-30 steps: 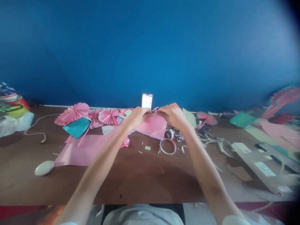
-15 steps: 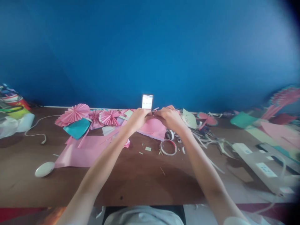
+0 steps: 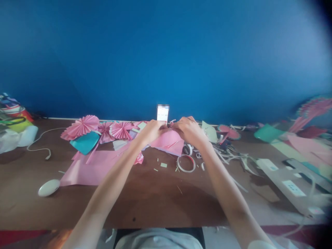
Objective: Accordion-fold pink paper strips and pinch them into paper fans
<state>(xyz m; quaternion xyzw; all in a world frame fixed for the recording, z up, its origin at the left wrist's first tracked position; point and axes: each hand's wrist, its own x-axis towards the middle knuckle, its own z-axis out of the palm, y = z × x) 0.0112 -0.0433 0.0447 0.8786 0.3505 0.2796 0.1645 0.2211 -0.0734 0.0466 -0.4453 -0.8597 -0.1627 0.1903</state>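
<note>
My left hand (image 3: 155, 128) and my right hand (image 3: 188, 128) are close together at the back middle of the table, at the far edge of a pink paper piece (image 3: 169, 142). Fingers of both hands are bent and pressed at that edge; whatever small thing lies between them is hidden. Just behind my left hand stands a phone (image 3: 163, 113) with a lit screen. Near my right hand are a roll of tape (image 3: 187, 149) and a larger ring of tape (image 3: 186, 163).
Folded pink paper fans (image 3: 121, 130), a teal piece (image 3: 85, 142) and a pink sheet (image 3: 88, 169) lie left. A white mouse (image 3: 49, 187) is front left. Paper strips (image 3: 225, 152) and a grey laptop (image 3: 285, 186) are right. A blue wall (image 3: 166, 55) rises behind.
My right hand has shifted very slightly and its fingers look a little more spread. The pink paper between my hands has moved slightly.
</note>
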